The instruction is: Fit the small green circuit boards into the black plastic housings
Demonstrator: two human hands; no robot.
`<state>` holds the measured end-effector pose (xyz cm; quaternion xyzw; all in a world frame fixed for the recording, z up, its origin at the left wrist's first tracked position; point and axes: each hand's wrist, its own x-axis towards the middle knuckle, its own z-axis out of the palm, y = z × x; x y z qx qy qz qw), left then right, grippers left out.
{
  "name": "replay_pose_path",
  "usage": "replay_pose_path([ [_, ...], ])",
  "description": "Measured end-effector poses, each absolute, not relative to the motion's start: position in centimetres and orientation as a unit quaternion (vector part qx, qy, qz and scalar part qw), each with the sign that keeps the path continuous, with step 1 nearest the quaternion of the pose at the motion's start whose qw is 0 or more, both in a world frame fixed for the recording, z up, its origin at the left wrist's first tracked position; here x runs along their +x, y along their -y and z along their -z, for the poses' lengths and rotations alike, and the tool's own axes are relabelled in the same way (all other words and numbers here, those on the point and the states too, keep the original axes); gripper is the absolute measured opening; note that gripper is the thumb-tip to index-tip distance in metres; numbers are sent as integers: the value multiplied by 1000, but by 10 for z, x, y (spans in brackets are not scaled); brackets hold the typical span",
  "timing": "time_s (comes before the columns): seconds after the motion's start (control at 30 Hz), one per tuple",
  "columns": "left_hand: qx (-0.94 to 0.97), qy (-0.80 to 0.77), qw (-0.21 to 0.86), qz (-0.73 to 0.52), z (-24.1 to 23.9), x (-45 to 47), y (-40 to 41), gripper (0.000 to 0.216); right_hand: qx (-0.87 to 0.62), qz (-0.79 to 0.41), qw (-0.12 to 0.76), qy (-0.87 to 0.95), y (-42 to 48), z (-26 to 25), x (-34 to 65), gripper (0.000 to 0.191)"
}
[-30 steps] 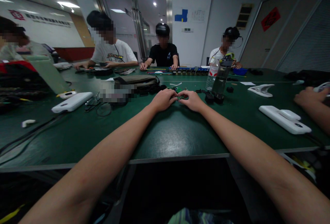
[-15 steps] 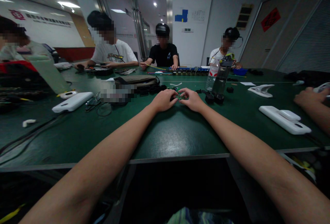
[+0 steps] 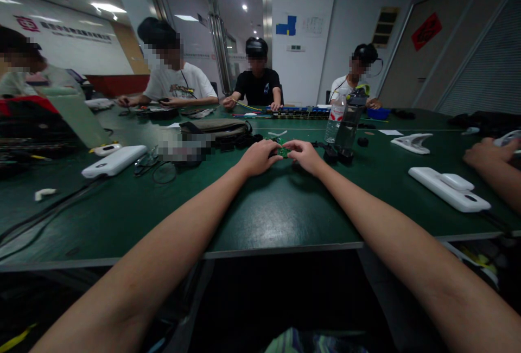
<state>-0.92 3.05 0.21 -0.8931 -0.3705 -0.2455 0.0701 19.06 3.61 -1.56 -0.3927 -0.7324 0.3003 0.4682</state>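
Observation:
A small green circuit board (image 3: 284, 152) is between my hands, just above or on the green table (image 3: 280, 212). My left hand (image 3: 260, 158) pinches the board's left side with thumb and fingers. From the other side, my right hand (image 3: 305, 155) curls its thumb and fingertips around the right edge. The fingers cover part of the board, so its details are too small to make out. Just behind it lies a pale strip (image 3: 277, 134).
A dark pouch (image 3: 217, 128) lies behind my left hand. Two bottles (image 3: 350, 120) and small black blocks (image 3: 337, 153) stand to the right. White devices (image 3: 448, 187) with cables (image 3: 49, 212) lie on both sides. Co-workers (image 3: 257, 84) sit across; another person's hand (image 3: 490, 152) is at right.
The circuit board has turned slightly, showing more green between my fingers. My right hand has shifted a little. At the far left, a co-worker's hand has moved.

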Motion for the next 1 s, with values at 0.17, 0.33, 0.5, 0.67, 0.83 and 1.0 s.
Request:
replay_pose_path([
  [0.17, -897, 355, 76, 253, -4, -9, -29, 29, -409, -358, 455, 705, -36, 15, 191, 19],
  [0.33, -902, 339, 79, 257, -5, -9, -28, 28, -406, -378, 455, 697, -33, 16, 190, 15],
  [0.5, -904, 332, 78, 256, -5, -9, -28, 28, -403, -373, 462, 696, -33, 17, 191, 17],
  [0.67, -903, 337, 76, 258, -3, -8, -29, 29, -395, -346, 459, 717, -33, 15, 194, 23],
  [0.83, -903, 341, 66, 254, -3, -7, -29, 31, -409, -294, 463, 729, -35, 15, 194, 21],
  [1.0, -901, 350, 49, 252, -4, -7, -28, 29, -430, -196, 449, 759, -32, 13, 195, 17],
])
